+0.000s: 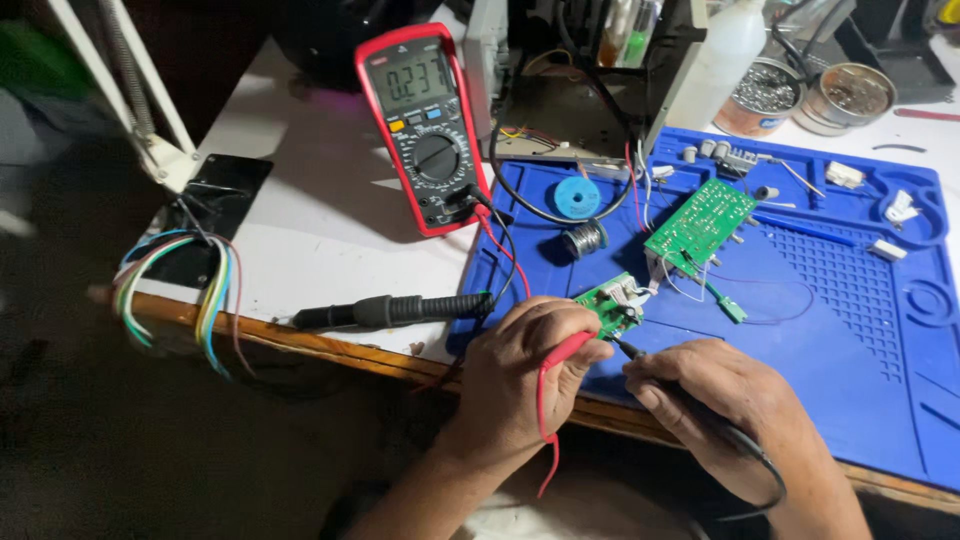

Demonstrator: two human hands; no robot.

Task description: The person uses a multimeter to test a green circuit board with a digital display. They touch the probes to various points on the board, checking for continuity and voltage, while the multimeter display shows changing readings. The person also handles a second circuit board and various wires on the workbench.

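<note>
Blue work mat (850,330) on a white bench, red multimeter (425,125) behind. I see my left hand (520,375) pinching the red probe (565,352), my right hand (715,395) gripping the black probe (628,349), both tips on the small green board (612,300).

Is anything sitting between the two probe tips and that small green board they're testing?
Nothing visible does. The left hand holds the red probe and the right hand the black probe, both tips meeting the small green board at the edge of the blue mat.
</note>
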